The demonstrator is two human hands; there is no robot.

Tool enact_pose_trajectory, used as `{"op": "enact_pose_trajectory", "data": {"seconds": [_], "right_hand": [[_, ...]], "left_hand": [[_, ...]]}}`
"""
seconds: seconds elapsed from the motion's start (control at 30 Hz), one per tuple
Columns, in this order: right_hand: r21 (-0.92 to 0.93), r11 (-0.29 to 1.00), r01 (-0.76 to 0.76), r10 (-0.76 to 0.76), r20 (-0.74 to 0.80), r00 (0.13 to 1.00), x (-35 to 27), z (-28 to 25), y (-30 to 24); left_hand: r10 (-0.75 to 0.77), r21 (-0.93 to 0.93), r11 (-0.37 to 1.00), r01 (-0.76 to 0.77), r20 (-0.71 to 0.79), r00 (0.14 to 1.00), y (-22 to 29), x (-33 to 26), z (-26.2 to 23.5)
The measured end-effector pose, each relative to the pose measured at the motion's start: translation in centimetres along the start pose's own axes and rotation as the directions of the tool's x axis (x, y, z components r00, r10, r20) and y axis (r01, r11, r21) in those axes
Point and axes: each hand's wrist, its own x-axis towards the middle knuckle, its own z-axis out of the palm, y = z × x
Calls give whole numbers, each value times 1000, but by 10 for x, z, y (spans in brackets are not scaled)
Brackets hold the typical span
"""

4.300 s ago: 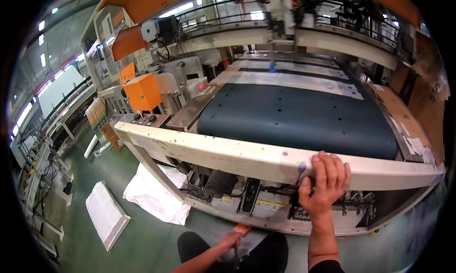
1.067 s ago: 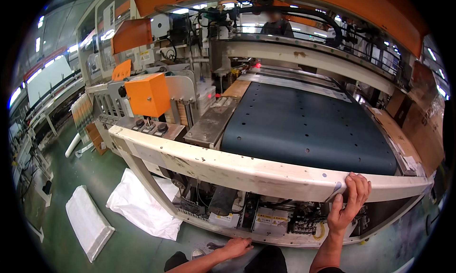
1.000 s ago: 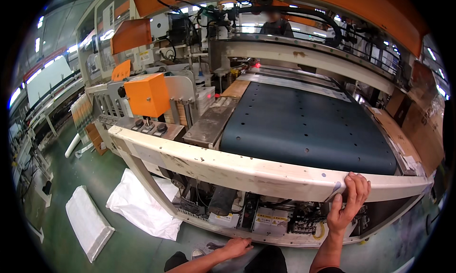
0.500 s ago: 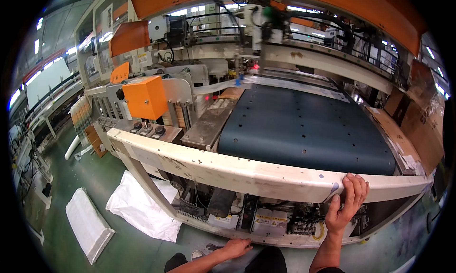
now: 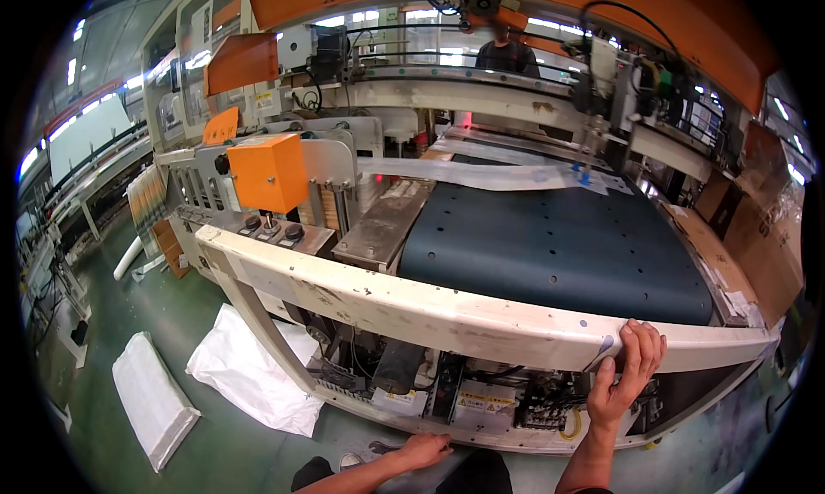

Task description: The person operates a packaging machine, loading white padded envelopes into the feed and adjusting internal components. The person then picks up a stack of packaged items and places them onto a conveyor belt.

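Right hand (image 5: 626, 380) grips cream rail (image 5: 447, 315); dark belt (image 5: 559, 245) behind, white sacks (image 5: 249, 375) below.

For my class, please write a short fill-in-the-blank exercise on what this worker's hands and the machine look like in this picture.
1. The right hand grips the machine's cream-coloured front ____.
2. The left hand is low down, near the person's own ____.
3. The box above the round knobs is coloured ____.
4. The perforated conveyor belt is dark ____.

Missing words: rail; knee; orange; blue
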Motion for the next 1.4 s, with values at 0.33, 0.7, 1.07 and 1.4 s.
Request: {"op": "enact_pose_trajectory", "data": {"seconds": [0.33,0.7,1.07,1.4], "right_hand": [[6,1000,-11,11,8,1000,0,-1,-2],[3,1000,-12,12,8,1000,-1,0,0],[7,1000,-7,7,13,1000,-1,0,-1],[0,1000,-13,13,13,1000,-2,0,0]], "left_hand": [[-34,23,999,33,69,997,-5,1,4],[-28,-3,1000,28,58,998,1,1,-5],[26,3,1000,-26,-43,999,-9,2,6],[28,34,999,-27,-47,998,-3,0,-2]]}}
